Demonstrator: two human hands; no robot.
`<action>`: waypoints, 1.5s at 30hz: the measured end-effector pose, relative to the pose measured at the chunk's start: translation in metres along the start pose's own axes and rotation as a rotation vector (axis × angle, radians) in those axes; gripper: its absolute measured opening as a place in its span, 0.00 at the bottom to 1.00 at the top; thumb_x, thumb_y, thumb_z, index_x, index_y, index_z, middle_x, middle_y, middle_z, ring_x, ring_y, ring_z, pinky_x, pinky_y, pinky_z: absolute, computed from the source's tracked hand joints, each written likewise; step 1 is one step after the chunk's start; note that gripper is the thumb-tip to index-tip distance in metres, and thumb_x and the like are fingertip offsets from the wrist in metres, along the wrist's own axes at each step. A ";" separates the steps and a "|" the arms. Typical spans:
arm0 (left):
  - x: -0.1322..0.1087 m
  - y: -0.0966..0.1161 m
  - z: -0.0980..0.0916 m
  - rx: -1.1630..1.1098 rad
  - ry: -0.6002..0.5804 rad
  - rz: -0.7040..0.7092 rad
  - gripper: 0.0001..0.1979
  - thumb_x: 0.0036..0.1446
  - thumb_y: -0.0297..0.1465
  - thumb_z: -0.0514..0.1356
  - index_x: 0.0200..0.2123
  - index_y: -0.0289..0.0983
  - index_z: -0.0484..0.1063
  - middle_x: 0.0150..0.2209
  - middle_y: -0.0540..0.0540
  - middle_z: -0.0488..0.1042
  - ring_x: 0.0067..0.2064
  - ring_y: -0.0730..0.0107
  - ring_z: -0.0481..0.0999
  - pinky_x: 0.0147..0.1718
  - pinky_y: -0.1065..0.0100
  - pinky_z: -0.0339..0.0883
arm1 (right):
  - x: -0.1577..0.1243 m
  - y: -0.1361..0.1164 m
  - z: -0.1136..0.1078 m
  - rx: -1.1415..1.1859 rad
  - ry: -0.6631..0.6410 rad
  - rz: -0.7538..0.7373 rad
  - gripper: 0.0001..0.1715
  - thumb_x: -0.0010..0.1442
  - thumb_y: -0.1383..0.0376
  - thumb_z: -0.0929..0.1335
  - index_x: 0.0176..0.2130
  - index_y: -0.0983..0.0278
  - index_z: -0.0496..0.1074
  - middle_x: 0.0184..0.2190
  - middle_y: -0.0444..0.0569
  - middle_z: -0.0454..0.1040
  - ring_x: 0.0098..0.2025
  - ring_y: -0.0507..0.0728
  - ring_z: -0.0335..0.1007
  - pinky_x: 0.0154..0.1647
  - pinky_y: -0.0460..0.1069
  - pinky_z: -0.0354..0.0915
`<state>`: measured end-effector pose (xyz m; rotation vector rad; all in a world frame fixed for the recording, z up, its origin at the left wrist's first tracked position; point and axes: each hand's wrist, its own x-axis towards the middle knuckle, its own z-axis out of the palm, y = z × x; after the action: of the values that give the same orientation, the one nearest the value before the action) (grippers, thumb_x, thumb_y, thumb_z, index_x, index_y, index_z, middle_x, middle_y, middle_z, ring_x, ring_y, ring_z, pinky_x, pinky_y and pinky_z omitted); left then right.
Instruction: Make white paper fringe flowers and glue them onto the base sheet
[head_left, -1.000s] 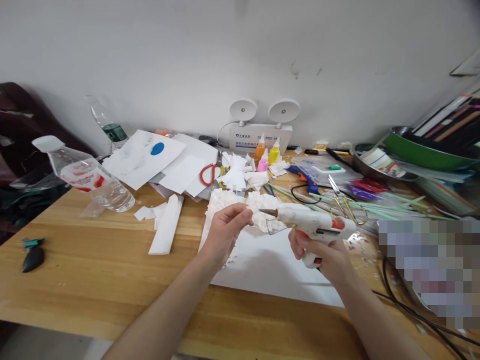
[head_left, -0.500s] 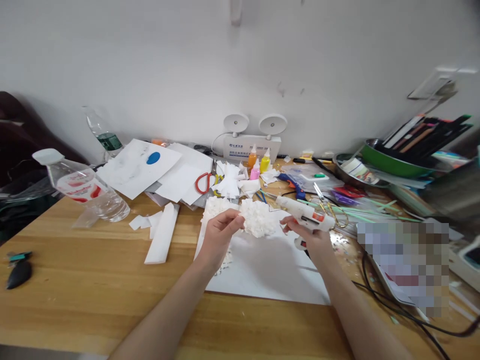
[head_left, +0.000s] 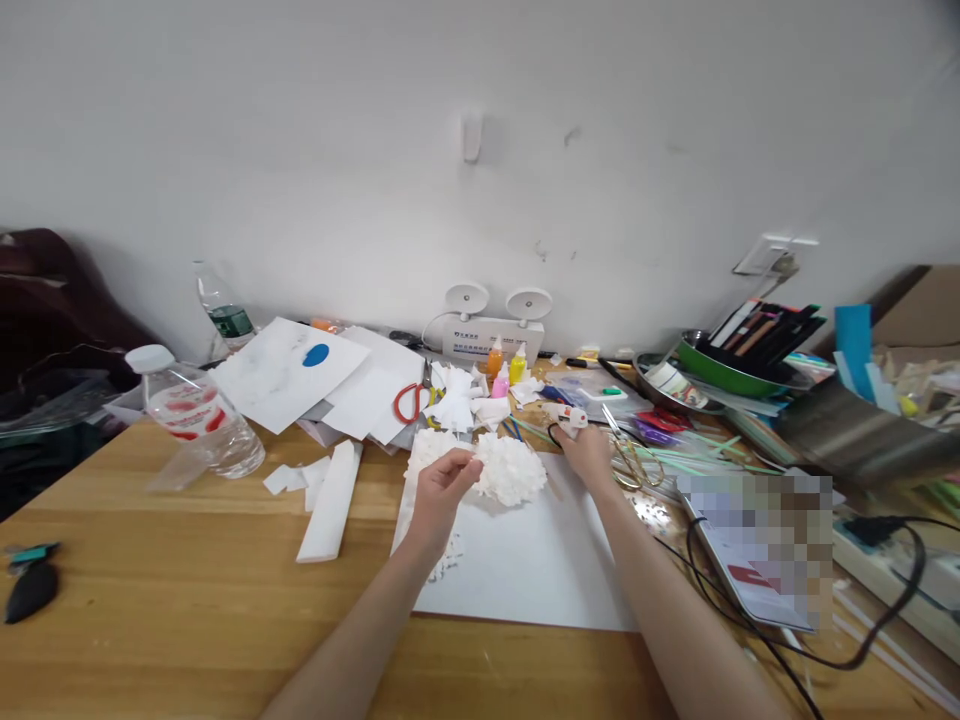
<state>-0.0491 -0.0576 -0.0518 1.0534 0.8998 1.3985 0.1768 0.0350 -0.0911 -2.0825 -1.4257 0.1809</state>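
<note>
The right hand [head_left: 589, 452] has carried the glue gun [head_left: 568, 416] away from the paper ball [head_left: 511, 470] and out past the far edge of the white sheet [head_left: 525, 570]; a moment ago the gun's nozzle was close to the ball.

The sheet lies flat on the wooden table [head_left: 150, 610]. Over its far left corner the left hand [head_left: 442, 482] pinches the fluffy white ball's left side between thumb and fingertips. The right hand's fingers are curled around the gun's grip among the clutter.

To the left a folded white strip [head_left: 328, 490] lies near a tilted water bottle [head_left: 196, 420] whose red-and-white label is too blurred to read. Farther back are red-handled scissors [head_left: 409, 401] and a paper with a blue oval [head_left: 316, 354]. By the wall stand small paint bottles [head_left: 508, 365] and a twin-lamp unit [head_left: 489, 330] with blue lettering too small to make out.
</note>
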 end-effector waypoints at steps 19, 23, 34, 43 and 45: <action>-0.009 0.058 -0.066 1.071 -0.231 0.468 0.06 0.54 0.31 0.56 0.33 0.37 0.71 0.33 0.46 0.69 0.37 0.71 0.68 0.37 0.68 0.62 | -0.063 0.038 -0.035 0.409 0.462 -0.077 0.16 0.51 0.60 0.63 0.41 0.65 0.67 0.30 0.46 0.63 0.32 0.55 0.58 0.37 0.53 0.59; -0.003 0.053 -0.091 1.376 -0.456 0.555 0.08 0.56 0.32 0.53 0.34 0.37 0.71 0.33 0.45 0.69 0.38 0.69 0.67 0.37 0.66 0.60 | -0.064 0.034 -0.036 0.473 0.424 -0.068 0.16 0.52 0.62 0.63 0.41 0.64 0.67 0.31 0.46 0.63 0.31 0.54 0.58 0.34 0.50 0.59; 0.016 0.040 -0.108 1.615 -0.870 0.706 0.09 0.58 0.28 0.50 0.37 0.37 0.70 0.37 0.44 0.72 0.41 0.67 0.66 0.40 0.65 0.59 | -0.065 0.032 -0.040 0.553 0.360 -0.054 0.12 0.53 0.63 0.62 0.38 0.63 0.69 0.30 0.45 0.65 0.30 0.52 0.61 0.32 0.50 0.60; 0.023 0.043 -0.106 1.612 -0.987 0.653 0.12 0.59 0.25 0.47 0.37 0.38 0.70 0.38 0.43 0.72 0.43 0.67 0.66 0.42 0.64 0.58 | -0.065 0.032 -0.042 0.572 0.323 -0.009 0.12 0.54 0.63 0.62 0.37 0.64 0.69 0.29 0.45 0.66 0.29 0.52 0.62 0.31 0.49 0.61; 0.025 0.044 -0.105 1.594 -1.009 0.635 0.12 0.59 0.25 0.47 0.37 0.38 0.70 0.38 0.43 0.72 0.44 0.67 0.66 0.42 0.64 0.58 | -0.065 0.031 -0.043 0.574 0.302 -0.017 0.12 0.54 0.63 0.61 0.38 0.64 0.69 0.31 0.46 0.67 0.31 0.53 0.62 0.33 0.49 0.61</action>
<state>-0.1625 -0.0327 -0.0409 3.0300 0.7831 0.0776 0.1933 -0.0470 -0.0873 -1.5495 -1.0542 0.2265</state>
